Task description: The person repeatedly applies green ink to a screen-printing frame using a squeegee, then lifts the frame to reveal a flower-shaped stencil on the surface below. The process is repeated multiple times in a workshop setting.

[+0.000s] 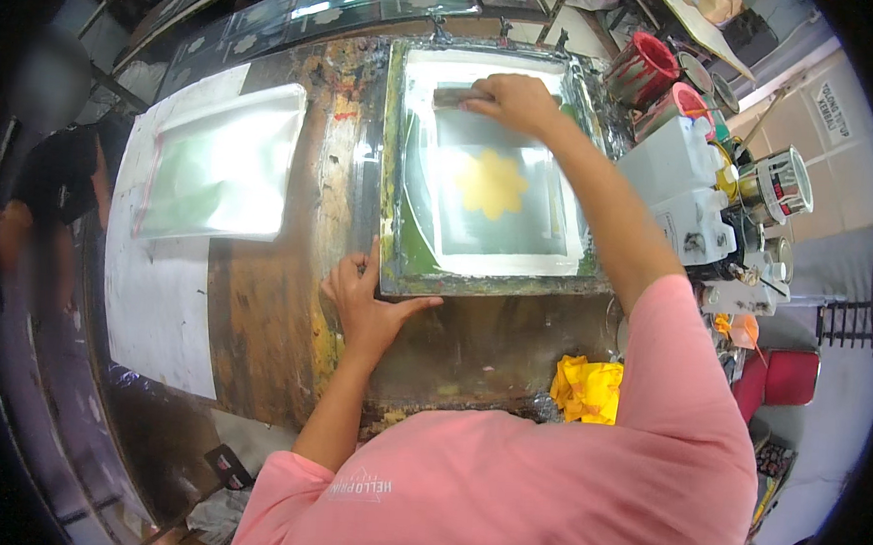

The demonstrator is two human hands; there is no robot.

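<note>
A screen printing frame (391,227) lies on the worktable in front of me, its mesh showing a yellow flower-shaped area (491,184). My right hand (515,103) reaches across to the far part of the screen and is closed round a squeegee (454,98), which rests crosswise on the mesh; its right portion is hidden under the fingers. At the near left corner of the frame is my left hand (365,303), thumb and fingers spread along the two edges, touching the corner without closing round it.
Left of the frame, clear plastic sheets (229,161) lie in a stack on white paper (162,309). A crumpled yellow cloth (587,388) sits near me. Paint-stained cans (642,69) and white jugs (667,161) crowd the right side. A person (55,188) is at far left.
</note>
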